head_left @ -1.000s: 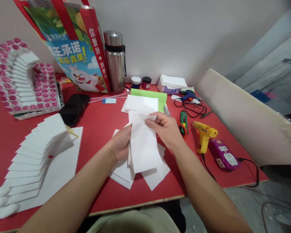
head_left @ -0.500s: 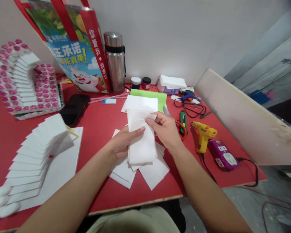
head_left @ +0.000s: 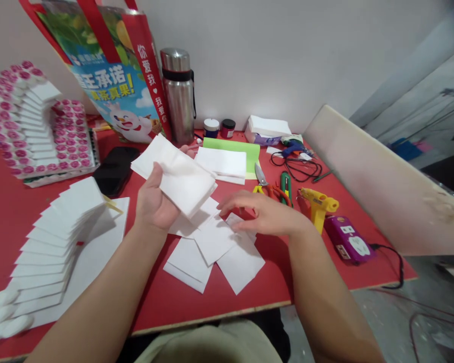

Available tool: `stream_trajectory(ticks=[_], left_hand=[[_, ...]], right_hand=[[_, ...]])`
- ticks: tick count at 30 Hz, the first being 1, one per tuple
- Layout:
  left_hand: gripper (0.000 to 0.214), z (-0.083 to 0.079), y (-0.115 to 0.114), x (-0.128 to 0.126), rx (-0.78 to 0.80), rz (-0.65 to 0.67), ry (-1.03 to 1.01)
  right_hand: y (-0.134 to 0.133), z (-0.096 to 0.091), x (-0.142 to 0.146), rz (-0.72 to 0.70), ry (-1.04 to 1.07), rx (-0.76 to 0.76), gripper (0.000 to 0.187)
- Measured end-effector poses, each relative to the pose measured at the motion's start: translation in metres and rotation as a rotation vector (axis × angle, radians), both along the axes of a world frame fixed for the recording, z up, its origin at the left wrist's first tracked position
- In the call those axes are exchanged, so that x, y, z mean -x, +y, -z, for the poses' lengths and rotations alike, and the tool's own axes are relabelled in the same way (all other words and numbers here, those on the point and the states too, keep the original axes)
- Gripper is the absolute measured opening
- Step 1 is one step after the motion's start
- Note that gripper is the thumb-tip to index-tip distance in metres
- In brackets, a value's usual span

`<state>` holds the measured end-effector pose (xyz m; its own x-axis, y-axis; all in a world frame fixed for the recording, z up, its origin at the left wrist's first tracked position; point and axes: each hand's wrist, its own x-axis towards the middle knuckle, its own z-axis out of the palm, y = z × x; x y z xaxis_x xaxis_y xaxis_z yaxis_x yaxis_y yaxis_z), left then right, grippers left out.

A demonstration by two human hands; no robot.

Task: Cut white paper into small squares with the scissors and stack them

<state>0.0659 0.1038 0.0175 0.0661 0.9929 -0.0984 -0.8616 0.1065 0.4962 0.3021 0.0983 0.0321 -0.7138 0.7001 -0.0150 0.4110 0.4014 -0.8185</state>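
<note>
My left hand [head_left: 155, 199] grips a stack of white paper sheets [head_left: 177, 174], thumb on top and fingers underneath, raised and tilted above the table. Below it, several loose white paper pieces [head_left: 215, 239] lie overlapping on the red tabletop. My right hand [head_left: 255, 214] is over the right part of these pieces, fingers curved and apart, holding nothing. Whether its fingertips touch the paper I cannot tell. Behind the hands, another stack of white paper [head_left: 223, 162] rests on a light green sheet [head_left: 249, 148].
Scissors [head_left: 272, 190], a green utility knife [head_left: 286, 186], a yellow glue gun [head_left: 318, 204] and a purple power strip [head_left: 350, 242] lie to the right. At left are a fanned row of white cards [head_left: 49, 242], a phone [head_left: 115, 171] and a flower-covered model [head_left: 41, 126]. A steel flask [head_left: 177, 101] stands behind.
My left hand has carried the paper stack up and left, turning it at an angle. My right hand has let go of the stack and moved down over the loose pieces.
</note>
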Motion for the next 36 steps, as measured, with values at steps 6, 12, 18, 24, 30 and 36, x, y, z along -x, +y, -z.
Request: stream_trajectory(ticks=[6, 12, 18, 24, 30, 36], left_hand=[[0.052, -0.001, 0.000, 0.002, 0.016, -0.023, -0.026], [0.050, 0.006, 0.002, 0.004, -0.006, 0.009, -0.020], [0.048, 0.005, 0.002, 0.002, 0.013, -0.006, 0.030], [0.049, 0.006, 0.003, 0.001, 0.014, -0.022, 0.022], [0.050, 0.007, 0.004, -0.001, 0.023, -0.021, 0.039], [0.050, 0.008, 0.003, -0.003, 0.040, -0.042, 0.043]], right_hand=[[-0.007, -0.002, 0.005, -0.294, -0.161, -0.040, 0.052], [-0.017, 0.010, 0.019, -0.209, -0.342, -0.142, 0.046], [-0.001, 0.016, 0.015, -0.090, -0.112, -0.120, 0.013], [-0.007, 0.000, 0.008, -0.045, -0.020, -0.042, 0.018], [-0.026, 0.011, 0.041, -0.246, -0.233, -0.212, 0.018], [-0.011, 0.002, 0.011, 0.283, 0.209, -0.015, 0.005]])
